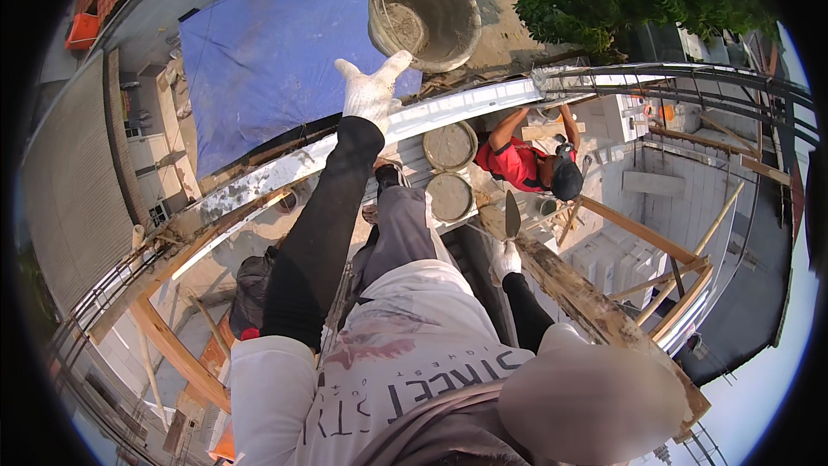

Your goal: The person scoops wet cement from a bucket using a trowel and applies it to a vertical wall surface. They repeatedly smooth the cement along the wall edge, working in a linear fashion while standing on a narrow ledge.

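Note:
My left hand [373, 97], in a white glove, is stretched far forward with thumb and fingers apart. Its fingertips overlap the lower rim of a mortar-stained bucket [461, 22]; whether they touch it I cannot tell. Grey residue coats the inside of this bucket, and a thin wire handle runs along its left side. Lower on the right, my gloved right hand [504, 261] is closed around a trowel [512, 214], its blade pointing forward. Two buckets filled with grey mortar, a far one [449, 147] and a near one [449, 198], stand between my hands.
A co-worker [526, 164] in red, with a dark cap, reaches up to the pale beam [319, 151] on the right. A blue tarp [267, 52] spreads beyond it. A rough plank [569, 289], timber props [642, 233] and steel bars [681, 78] lie to my right.

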### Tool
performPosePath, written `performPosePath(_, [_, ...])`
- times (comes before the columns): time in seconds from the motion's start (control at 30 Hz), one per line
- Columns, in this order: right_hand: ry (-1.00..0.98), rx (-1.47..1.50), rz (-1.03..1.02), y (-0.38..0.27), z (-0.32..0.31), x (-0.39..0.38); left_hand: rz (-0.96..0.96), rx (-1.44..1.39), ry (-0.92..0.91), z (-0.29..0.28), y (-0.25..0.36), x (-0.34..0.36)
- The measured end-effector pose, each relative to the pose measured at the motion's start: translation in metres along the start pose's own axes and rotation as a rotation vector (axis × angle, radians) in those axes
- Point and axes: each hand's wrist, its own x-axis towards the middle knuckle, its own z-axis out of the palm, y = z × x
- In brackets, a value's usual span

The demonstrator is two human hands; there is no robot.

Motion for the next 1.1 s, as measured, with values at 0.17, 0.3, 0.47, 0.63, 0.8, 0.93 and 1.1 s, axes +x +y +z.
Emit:
performPosePath(0.17, [-0.159, 0.207, 0.218, -0.005, 0.016, -0.026, -0.051, 0.154, -0.057, -0.031, -0.053, -0.048])
performPosePath(0.3, [-0.274, 0.218, 0.183, -0.052, 0.008, -0.040, -0.216, 0.159, 0.118, -0.189, -0.139, -0.091])
performPosePath(0.47, [-0.492, -0.014, 0.160, -0.090, 0.000, -0.029, -0.402, 0.218, 0.626, -0.378, -0.243, -0.192])
performPosePath(0.63, [-0.505, -0.100, 0.041, -0.086, 0.005, -0.003, -0.759, 0.326, 0.855, -0.470, -0.344, -0.330])
performPosePath(0.8, [-0.424, -0.436, -0.085, -0.100, -0.014, -0.018, -0.720, 0.127, 0.690, -0.438, -0.375, -0.361])
performPosePath(0.93, [-0.374, -0.495, -0.066, -0.085, -0.017, -0.019, -0.608, 0.061, 0.604, -0.353, -0.327, -0.314])
performPosePath(1.1, [-0.315, -0.348, -0.060, -0.058, -0.005, 0.021, -0.486, 0.114, 0.493, -0.345, -0.297, -0.273])
